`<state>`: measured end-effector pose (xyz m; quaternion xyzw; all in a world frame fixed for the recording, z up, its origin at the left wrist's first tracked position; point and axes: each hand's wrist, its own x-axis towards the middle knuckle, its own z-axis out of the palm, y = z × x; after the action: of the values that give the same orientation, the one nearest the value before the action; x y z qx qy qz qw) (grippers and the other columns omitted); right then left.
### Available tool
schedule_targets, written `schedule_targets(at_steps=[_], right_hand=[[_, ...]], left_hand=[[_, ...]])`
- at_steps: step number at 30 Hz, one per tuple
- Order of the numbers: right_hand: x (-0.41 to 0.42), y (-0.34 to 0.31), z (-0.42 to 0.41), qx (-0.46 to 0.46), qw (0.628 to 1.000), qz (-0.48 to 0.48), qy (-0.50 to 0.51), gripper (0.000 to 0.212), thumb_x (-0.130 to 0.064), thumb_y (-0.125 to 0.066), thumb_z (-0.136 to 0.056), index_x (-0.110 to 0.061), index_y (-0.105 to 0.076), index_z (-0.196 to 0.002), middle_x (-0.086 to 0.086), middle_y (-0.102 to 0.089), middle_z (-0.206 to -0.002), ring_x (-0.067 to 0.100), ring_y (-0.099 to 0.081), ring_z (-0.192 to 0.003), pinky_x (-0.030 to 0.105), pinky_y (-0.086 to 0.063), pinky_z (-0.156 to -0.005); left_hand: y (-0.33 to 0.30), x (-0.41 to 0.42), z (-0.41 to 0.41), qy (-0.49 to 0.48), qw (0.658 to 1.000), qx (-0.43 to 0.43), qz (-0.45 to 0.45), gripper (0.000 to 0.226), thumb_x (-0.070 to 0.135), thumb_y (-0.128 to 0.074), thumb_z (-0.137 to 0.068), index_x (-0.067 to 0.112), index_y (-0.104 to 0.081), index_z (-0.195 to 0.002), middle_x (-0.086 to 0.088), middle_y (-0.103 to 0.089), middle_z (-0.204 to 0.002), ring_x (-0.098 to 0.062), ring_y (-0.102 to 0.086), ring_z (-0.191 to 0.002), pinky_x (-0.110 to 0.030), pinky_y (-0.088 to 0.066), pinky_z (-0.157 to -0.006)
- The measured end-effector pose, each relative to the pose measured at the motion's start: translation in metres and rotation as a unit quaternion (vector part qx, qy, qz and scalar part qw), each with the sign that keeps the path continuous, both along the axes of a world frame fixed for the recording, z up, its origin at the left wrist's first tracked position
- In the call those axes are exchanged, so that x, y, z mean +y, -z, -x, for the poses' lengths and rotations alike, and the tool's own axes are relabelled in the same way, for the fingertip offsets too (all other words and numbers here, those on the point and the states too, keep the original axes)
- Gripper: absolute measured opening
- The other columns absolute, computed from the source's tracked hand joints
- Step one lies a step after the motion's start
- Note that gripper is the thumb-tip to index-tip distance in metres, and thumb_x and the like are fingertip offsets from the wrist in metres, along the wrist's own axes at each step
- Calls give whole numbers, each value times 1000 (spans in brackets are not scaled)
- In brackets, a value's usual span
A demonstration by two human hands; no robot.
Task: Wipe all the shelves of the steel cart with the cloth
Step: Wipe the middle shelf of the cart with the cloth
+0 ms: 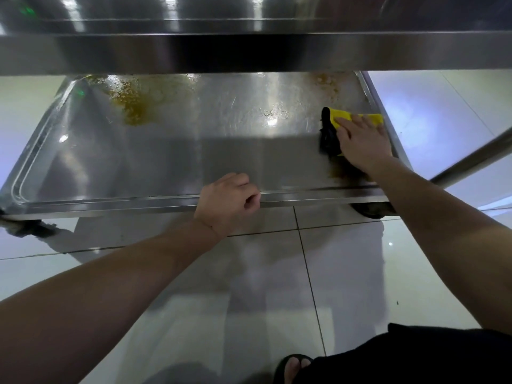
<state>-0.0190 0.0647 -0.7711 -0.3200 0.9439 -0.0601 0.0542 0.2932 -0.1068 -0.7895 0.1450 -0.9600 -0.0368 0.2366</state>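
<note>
A person looked down at the lower shelf (194, 151) of a steel cart, with the shelf above (249, 48) crossing the top of the view as a wide shiny band. The right hand (363, 145) lay flat with straight fingers spread on a yellow and black cloth (336, 120), pressing it against the lower shelf at the far right, just beside the raised right rim. The left hand (227, 202) rested on the near front edge of the same shelf, about midway along it, its fingers curled over the rim as if gripping it, well apart from the cloth. A brownish-yellow smear of grime (130, 103) sat on the shelf toward the far left corner, and a fainter patch of the same colour (324, 81) showed near the far right corner, beyond the cloth. Small wet droplets (273, 113) glinted near the middle of the steel surface. Under the cart lay a pale, glossy tiled floor (277, 273), with a dark caster wheel (368, 210) below the near right corner. At the bottom edge, dark clothing (415, 356) and toes in a sandal (293, 365) were visible.
</note>
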Motion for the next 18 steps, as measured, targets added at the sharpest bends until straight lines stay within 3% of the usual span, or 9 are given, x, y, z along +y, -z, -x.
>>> schedule_targets(at_steps=[7, 13, 18], right_hand=[[-33, 1, -28, -2, 1000, 4, 8, 57, -50, -17, -105, -42, -28, -161, 3, -19, -173, 31, -14, -159, 58, -10, -127], [-102, -1, -83, -10, 997, -7, -75, 58, -51, -13, -106, -42, -22, -163, 2, -11, -175, 32, -9, -160, 57, -7, -127], [-109, 0, -87, -15, 996, -1, -83, 58, -51, -12, -107, -42, -22, -163, 1, -10, -175, 29, -7, -161, 55, -3, -129]], left_hand=[[-1, 2, 0, -6, 1000, 18, -2, 24, 33, -67, -85, 19, -63, -66, 3, -50, -70, -13, -48, -67, -22, -29, -45], [-2, 3, 0, 6, 1000, 17, -11, 23, 32, -66, -85, 19, -62, -66, 2, -51, -71, -16, -51, -69, -26, -34, -44], [-4, 0, 0, 17, 1000, -6, -12, 23, 31, -66, -86, 19, -60, -67, 2, -49, -72, -16, -51, -70, -23, -28, -46]])
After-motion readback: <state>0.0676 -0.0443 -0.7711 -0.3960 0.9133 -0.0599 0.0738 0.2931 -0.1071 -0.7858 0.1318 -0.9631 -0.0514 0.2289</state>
